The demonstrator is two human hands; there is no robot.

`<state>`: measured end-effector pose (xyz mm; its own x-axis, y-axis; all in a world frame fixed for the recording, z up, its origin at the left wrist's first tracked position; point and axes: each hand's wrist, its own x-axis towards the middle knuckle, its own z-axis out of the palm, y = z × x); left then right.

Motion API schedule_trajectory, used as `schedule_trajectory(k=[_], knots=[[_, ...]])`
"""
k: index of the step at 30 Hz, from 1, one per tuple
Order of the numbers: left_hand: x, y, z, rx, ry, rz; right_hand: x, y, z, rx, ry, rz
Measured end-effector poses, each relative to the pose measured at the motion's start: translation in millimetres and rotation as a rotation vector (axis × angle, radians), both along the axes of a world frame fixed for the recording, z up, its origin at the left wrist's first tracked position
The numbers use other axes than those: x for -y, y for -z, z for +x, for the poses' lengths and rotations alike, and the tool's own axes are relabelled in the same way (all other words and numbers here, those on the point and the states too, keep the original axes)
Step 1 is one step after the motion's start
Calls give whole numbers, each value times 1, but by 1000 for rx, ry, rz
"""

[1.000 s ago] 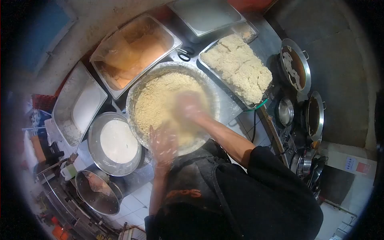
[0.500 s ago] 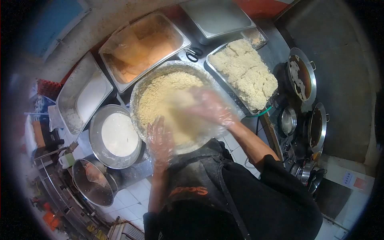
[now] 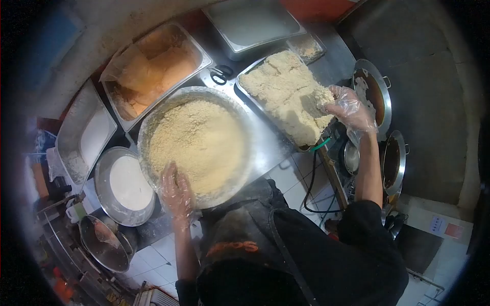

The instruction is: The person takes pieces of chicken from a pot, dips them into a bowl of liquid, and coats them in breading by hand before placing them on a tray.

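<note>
My right hand (image 3: 351, 109), in a clear plastic glove, grips a crumb-coated piece (image 3: 322, 98) by its edge over the right side of a metal tray (image 3: 258, 104). Crumb-coated pieces (image 3: 280, 81) cover that tray in a thick layer. Also gloved, my left hand (image 3: 177, 193) rests at the near-left side of a large round basin (image 3: 245, 120), fingers lying loosely on pale yellow crumbs (image 3: 204, 137) and holding nothing I can see.
A bowl of white batter (image 3: 131, 183) and a pan of white powder (image 3: 94, 130) stand left. Behind are an orange-toned pan (image 3: 168, 66), scissors (image 3: 220, 75) and a lidded metal container (image 3: 255, 25). Two woks (image 3: 380, 97) of dark liquid stand right; a metal pot (image 3: 109, 250) sits lower left.
My right hand has moved from the basin rightward to the tray, now carrying a crumb-coated piece. My left hand stays at the basin's near-left side. The whole view has shifted slightly.
</note>
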<state>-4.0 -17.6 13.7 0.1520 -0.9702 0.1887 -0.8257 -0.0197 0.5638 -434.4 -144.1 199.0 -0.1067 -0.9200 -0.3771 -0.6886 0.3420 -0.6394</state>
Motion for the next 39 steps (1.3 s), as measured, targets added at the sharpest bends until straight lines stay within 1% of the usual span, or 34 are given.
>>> schedule_trajectory(k=[2,4,5,7,8,9,12,13,15,16,18,19,21,22,24,25,27,29,30,31,32,33,34,35,36,37,38,39], knots=[[1,3,0,1,-36,4,9,14,-27,-41,-36,24],[2,0,-3,-24,-59,1,14,34,-50,122,-30,-29],[2,-2,-5,-48,-75,-5,22,53,-72,123,-37,-28],[4,-7,-8,-52,-107,11,46,95,-115,103,-88,78],[3,-9,-10,-56,-132,29,53,106,-122,-32,-90,94],[2,-8,-11,-53,-140,30,60,121,-133,-29,-98,94],[2,-10,-13,-62,-187,25,91,160,-178,-106,38,353],[3,-11,-14,-90,-187,23,95,169,-187,-103,29,350],[3,-11,-14,-114,-191,18,101,183,-197,-244,57,344],[3,-9,-14,-145,-192,7,99,177,-191,-241,53,343],[3,-8,-15,-175,-196,-7,90,149,-165,-444,-56,236],[3,-8,-15,-134,-198,2,92,158,-175,-442,-59,234],[3,-9,-14,-92,-205,13,97,190,-210,-221,-128,181],[2,-8,-13,-65,-183,5,95,191,-210,-220,-134,180],[2,-5,-9,-34,-175,-2,87,196,-207,-236,-44,-9],[1,0,-7,16,-157,-17,83,199,-204,-233,-59,-8],[-1,8,-5,73,-174,-21,75,210,-198,-379,-29,-31],[-3,10,-2,80,-124,-74,81,265,-256,-512,-232,-210],[-7,25,2,17,-110,-102,86,228,-229,-711,-454,19],[-12,35,5,-37,-105,-132,89,226,-230,-697,-374,83],[-15,26,7,-7,-74,-174,84,236,-242,-478,-329,-145],[-20,16,6,24,-41,-212,68,182,-176,-502,-221,-98],[-24,1,0,32,-89,-215,75,181,-181,-423,-145,-19],[-28,-18,2,30,-128,-223,84,198,-202,-323,-172,-149],[-38,-42,10,54,-191,-215,84,196,-187,-198,-131,-186],[-45,-67,17,0,-298,-211,83,191,-171,-78,-73,-217],[-50,-84,22,-58,-394,-215,84,193,-156,-67,-110,-218],[-58,-93,43,49,-476,-246,85,192,-139,92,-85,-239]])
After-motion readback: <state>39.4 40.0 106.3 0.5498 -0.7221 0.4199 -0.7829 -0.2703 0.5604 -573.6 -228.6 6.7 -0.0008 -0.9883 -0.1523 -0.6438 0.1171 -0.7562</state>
